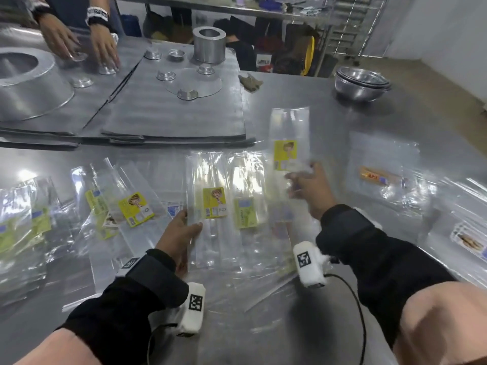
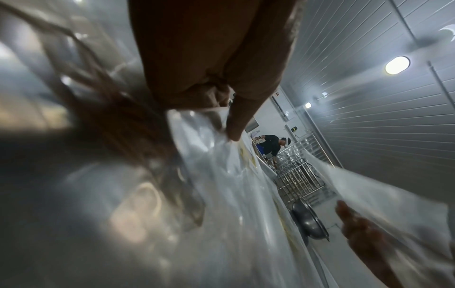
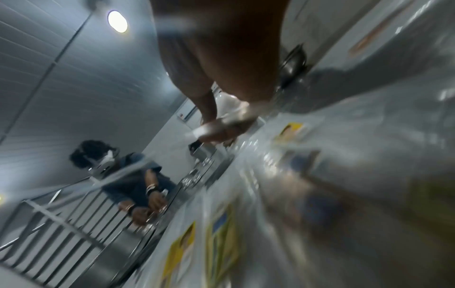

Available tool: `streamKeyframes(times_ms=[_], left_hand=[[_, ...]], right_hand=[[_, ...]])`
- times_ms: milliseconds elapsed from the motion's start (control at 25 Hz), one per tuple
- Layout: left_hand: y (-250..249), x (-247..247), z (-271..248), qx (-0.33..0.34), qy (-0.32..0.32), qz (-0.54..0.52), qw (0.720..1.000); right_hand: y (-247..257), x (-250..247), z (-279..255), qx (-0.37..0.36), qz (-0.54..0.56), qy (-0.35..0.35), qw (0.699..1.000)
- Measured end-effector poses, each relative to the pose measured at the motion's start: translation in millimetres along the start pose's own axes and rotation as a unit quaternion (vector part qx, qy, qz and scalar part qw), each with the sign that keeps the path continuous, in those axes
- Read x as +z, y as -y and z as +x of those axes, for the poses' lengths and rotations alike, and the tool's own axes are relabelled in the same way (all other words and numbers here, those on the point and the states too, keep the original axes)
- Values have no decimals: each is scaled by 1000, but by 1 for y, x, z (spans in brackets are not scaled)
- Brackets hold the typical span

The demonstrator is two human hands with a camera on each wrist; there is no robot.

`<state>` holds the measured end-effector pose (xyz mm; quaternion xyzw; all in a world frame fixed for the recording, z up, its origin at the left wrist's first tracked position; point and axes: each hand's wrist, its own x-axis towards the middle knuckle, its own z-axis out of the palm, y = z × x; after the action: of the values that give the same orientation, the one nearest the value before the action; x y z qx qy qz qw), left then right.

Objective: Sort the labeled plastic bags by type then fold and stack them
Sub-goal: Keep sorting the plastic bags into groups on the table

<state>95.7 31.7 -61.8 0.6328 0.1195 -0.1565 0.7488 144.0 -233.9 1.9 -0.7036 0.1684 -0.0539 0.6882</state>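
The left hand (image 1: 181, 233) pinches the left edge of a clear bag with a yellow label (image 1: 214, 204), thumb on top, the bag lying flat on the steel table (image 1: 329, 114). The right hand (image 1: 312, 189) is blurred; its fingers grip the near end of a second yellow-label bag (image 1: 286, 151), lifted and reaching toward the far side. More labeled bags (image 1: 105, 206) lie scattered to the left, and an orange-label bag (image 1: 379, 177) lies to the right. Stacked steel bowls (image 1: 362, 84) sit far right.
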Motion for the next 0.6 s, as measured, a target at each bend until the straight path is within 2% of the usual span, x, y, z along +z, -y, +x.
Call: streamKeyframes(times_ms=[80, 160, 280, 400, 480, 520, 600], left_hand=[[1, 1, 0, 3, 0, -3, 1000], [1, 2, 2, 3, -1, -4, 1000], [1, 2, 3, 9, -8, -5, 1000], [5, 0, 3, 16, 9, -4, 1000], [7, -1, 1, 11, 13, -14, 1000], [8, -1, 1, 8, 19, -22, 1000], [9, -2, 0, 7, 30, -36, 999]], right_hand=[[-10, 30, -20, 33, 16, 75, 997], [-28, 54, -34, 53, -12, 114, 992], [-47, 74, -45, 62, -97, 146, 982], [-47, 74, -46, 31, -184, 164, 969], [-41, 57, -37, -9, -215, 154, 964], [-38, 43, -27, -19, -231, 125, 965], [-38, 8, -3, -17, -306, 13, 952]])
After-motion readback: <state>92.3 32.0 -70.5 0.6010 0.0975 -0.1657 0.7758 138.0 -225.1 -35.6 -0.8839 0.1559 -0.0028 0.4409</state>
